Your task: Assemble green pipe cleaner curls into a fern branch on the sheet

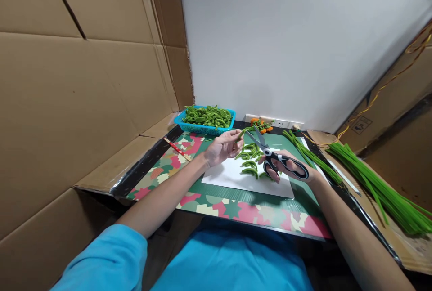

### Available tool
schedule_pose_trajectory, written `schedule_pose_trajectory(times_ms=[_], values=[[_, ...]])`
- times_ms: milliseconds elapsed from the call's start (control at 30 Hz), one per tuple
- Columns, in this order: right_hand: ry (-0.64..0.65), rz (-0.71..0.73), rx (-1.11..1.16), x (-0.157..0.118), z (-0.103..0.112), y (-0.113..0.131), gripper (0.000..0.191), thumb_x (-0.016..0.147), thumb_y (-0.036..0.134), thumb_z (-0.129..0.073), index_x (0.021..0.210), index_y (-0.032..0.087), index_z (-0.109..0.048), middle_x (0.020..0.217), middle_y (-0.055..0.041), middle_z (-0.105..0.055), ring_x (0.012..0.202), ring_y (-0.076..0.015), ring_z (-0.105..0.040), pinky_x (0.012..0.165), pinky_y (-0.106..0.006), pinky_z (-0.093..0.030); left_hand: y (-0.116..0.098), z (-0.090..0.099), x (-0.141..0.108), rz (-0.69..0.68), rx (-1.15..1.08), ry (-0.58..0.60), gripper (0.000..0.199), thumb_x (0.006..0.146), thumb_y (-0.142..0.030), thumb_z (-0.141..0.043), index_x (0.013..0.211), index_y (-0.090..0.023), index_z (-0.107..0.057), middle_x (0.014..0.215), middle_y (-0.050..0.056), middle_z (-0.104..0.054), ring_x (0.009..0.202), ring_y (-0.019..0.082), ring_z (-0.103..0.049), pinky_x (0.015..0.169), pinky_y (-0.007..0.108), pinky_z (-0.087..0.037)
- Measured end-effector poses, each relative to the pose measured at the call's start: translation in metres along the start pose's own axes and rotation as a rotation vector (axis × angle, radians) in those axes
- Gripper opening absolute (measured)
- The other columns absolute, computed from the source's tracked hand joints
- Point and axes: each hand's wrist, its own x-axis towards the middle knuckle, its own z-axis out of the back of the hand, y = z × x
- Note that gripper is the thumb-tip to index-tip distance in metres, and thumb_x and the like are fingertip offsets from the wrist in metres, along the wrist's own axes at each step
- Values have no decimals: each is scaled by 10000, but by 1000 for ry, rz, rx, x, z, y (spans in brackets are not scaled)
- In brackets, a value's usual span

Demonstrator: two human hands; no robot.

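Note:
My left hand (223, 148) pinches a small green fuzzy piece (241, 134) between thumb and fingers, above the white sheet. Black-and-white handled scissors (267, 152) are in my right hand (286, 165), with fingers through the handles. Their blades are spread and point up and left, with the tips close to the green piece. Below the hands, several curved green pieces (249, 171) lie in rows on the white sheet (222, 177); my right hand and the scissors hide part of them.
A blue basket (202, 128) heaped with green curved pieces stands at the back left. Orange-and-green items (261, 125) lie near a power strip (281, 123). Long green stems (381, 187) lie at the right. A red stick (177, 149) rests at the left. Cardboard walls flank the table.

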Motion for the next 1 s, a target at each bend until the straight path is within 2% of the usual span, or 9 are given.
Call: schedule_pose_trajectory(times_ms=[133,333,567,667,767,867,933,1000], values=[[20,-4,-39,3,-2,1,827,826,847,-686,1245,134,-677,763,-13,-586,633,-164,-514,616,-303,-430,-3,-4,-3,-4,-46,3,219,852,-299,-790,843,-145,-635,664,-11,-552,457,85,-491,385,191,-345],[-11,10,-20,3,-4,-4,833,833,835,-689,1271,127,-658,773,-6,-573,638,-162,-514,602,-296,-426,3,-5,-2,78,-44,-4,183,861,-274,-787,857,-145,-657,689,15,-587,476,96,-489,381,184,-336],[-87,27,12,9,-15,-8,810,869,839,-642,1314,162,-629,833,-37,-604,709,-193,-539,682,-338,-477,12,-5,0,140,-5,-28,216,837,-301,-812,879,-136,-680,659,-7,-541,473,85,-457,410,188,-321],[-128,22,39,12,-21,-11,767,907,827,-599,1322,183,-609,846,-51,-633,719,-210,-571,687,-350,-504,13,-4,1,157,35,-37,225,857,-332,-789,874,-122,-707,688,30,-603,503,113,-511,432,221,-342],[-162,29,84,16,-26,-15,716,959,805,-538,1312,186,-594,820,-47,-645,696,-205,-592,687,-343,-515,14,-3,2,90,68,-96,211,892,-325,-742,910,-116,-753,868,93,-719,726,172,-656,576,249,-469],[-185,48,111,20,-30,-18,664,988,770,-530,1287,181,-592,817,-39,-645,679,-185,-597,684,-324,-522,12,-3,4,-40,65,-185,157,886,-271,-748,998,-164,-777,1051,58,-760,986,166,-676,808,234,-513],[-198,55,114,22,-34,-19,653,982,763,-555,1268,177,-592,810,-33,-645,662,-174,-595,665,-312,-524,11,-5,6,-78,65,-207,187,863,-265,-790,1025,-171,-779,1089,47,-770,1029,162,-676,866,240,-503],[-208,48,134,23,-36,-19,653,972,767,-570,1247,175,-594,787,-24,-634,646,-171,-590,646,-309,-531,10,-6,7,-83,69,-213,229,831,-277,-842,1015,-158,-775,1059,51,-777,982,160,-690,867,254,-503]])
